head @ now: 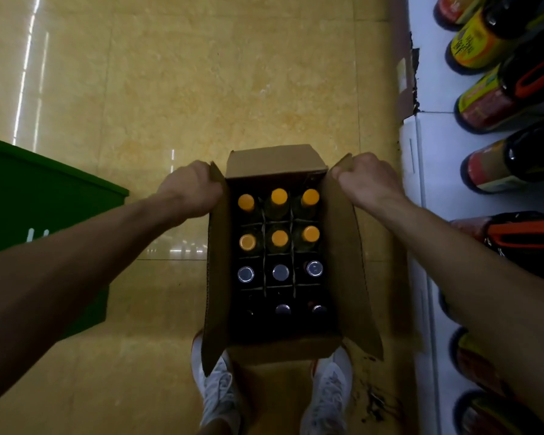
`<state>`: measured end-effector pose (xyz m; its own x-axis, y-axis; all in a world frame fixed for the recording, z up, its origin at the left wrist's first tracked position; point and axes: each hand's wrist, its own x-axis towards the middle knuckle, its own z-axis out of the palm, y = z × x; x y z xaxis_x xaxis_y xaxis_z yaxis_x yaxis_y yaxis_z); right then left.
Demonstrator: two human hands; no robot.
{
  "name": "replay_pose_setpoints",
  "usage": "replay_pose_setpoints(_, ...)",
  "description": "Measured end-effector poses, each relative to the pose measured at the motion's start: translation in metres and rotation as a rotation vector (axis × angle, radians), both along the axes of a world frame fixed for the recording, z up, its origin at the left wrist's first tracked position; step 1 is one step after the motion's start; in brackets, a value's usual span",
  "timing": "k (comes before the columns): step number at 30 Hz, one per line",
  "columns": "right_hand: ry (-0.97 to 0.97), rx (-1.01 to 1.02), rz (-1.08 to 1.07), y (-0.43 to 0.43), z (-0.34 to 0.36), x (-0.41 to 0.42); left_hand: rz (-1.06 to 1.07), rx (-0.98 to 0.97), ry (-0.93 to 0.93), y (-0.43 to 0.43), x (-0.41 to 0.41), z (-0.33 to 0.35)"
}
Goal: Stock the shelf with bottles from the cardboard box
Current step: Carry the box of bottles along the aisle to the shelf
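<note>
A person stood over an open brown cardboard box [274,160] on the glossy tan tiled floor [201,89], just beside the low white shop shelf [437,152] at their right, with the stocking job apparently barely begun. The left hand [190,191] had its fingers curled over the top edge of the box's left side flap [217,262], and the right hand [366,180] gripped the right side flap [346,246] in the same way, both flaps spread apart; neither hand held a bottle. Inside, cardboard dividers split the box into cells: six orange-capped bottles [279,196] filled the two far rows, three silver-capped bottles [280,272] the next row, and two more caps showed in the nearest row, whose left cell was too dark to tell whether it was filled. Dark bottles with red and yellow labels [496,164] stood on the shelf, with bare white space along its front edge. Judging from the nearly full box, almost all of the load was left to lift out and place. A green plastic crate [44,199] sat at the left, and the person's white trainers [217,390] touched the box's near end
</note>
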<state>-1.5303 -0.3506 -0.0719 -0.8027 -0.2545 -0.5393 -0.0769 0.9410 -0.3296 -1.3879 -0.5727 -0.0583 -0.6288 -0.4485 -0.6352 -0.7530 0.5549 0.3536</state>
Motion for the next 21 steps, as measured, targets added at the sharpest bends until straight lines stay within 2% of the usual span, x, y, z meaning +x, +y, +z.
replay_pose_setpoints(8, 0.107, -0.007, -0.001, -0.010, -0.007, -0.020, -0.011, -0.085, 0.046, -0.016, -0.025, -0.012)
replay_pose_setpoints(15, 0.123, 0.000, 0.052, -0.008, 0.005, -0.009, -0.041, -0.228, 0.021, 0.002, -0.026, -0.010)
replay_pose_setpoints(21, 0.131, -0.011, 0.106, 0.002, 0.015, 0.009, -0.044, -0.260, 0.012, 0.027, -0.014, 0.003)
